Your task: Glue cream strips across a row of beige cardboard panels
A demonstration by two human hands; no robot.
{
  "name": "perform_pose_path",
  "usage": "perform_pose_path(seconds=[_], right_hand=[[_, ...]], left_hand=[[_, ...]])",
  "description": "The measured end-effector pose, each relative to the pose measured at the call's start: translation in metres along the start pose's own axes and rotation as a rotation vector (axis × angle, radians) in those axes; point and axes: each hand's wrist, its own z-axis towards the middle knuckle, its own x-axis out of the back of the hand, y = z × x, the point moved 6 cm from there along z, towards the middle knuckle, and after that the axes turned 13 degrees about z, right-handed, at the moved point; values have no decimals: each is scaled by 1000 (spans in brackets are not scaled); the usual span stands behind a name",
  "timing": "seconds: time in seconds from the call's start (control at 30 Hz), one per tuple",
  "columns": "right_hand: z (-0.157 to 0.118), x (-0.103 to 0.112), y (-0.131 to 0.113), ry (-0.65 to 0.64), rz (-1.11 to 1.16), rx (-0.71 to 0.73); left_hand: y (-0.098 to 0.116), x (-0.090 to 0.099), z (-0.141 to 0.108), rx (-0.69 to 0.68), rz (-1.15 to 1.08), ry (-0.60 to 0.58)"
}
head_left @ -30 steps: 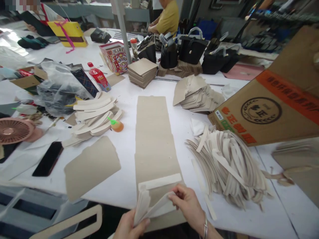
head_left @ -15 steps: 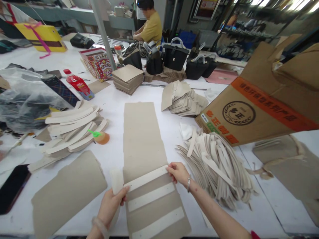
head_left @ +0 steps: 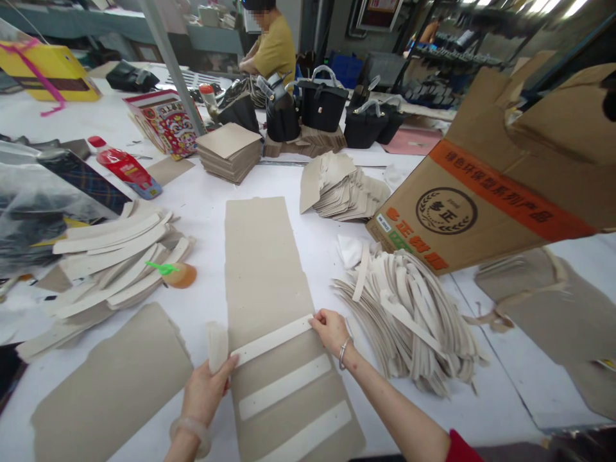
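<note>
A long grey-beige board panel (head_left: 262,256) lies lengthwise in front of me. Two white strips, a middle strip (head_left: 283,387) and a near strip (head_left: 308,436), lie across its near half. Farther up the panel, a third white strip (head_left: 274,340) slants across it, pinched at both ends. My left hand (head_left: 205,388) is closed on its left end, and more pale strips (head_left: 217,346) stick up from that same hand. My right hand (head_left: 332,330) pinches the right end at the panel's right edge.
Loose strips (head_left: 409,314) are heaped at right beside a cardboard box (head_left: 447,212). Curved pieces (head_left: 115,250) and a small glue bottle (head_left: 183,274) lie left, above another board panel (head_left: 115,385). Black bags (head_left: 322,106) stand behind; a person in yellow (head_left: 276,48) is beyond.
My view has turned slightly to the right, so the table's contents sit farther left. Both hands still hold the strip's ends, with little visible movement against the panel.
</note>
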Motion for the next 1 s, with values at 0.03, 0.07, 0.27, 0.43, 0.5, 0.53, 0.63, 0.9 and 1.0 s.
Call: perform_pose_path(seconds=[0.03, 0.07, 0.27, 0.43, 0.5, 0.53, 0.63, 0.9, 1.0], right_hand=[[0, 0, 0, 4, -11, 2], [0, 0, 0, 8, -20, 5], [0, -1, 1, 19, -57, 10], [0, -2, 3, 36, -74, 12], [0, -3, 3, 27, -74, 20], [-1, -3, 2, 18, -71, 25], [-1, -4, 2, -9, -74, 45], [2, -6, 5, -62, -117, 30], [1, -6, 3, -63, -142, 18]], left_hand=[[0, 0, 0, 6, 10, 2], [0, 0, 1, 15, 13, 1], [0, -1, 3, 26, 5, 1], [-6, -5, 7, 1, -30, 18], [-5, -6, 6, -5, -70, 30], [-5, -6, 5, -8, -90, 37], [-2, -6, 3, -10, -117, 64], [-5, -4, 3, 29, -68, 125], [-4, -3, 4, 24, -48, 135]])
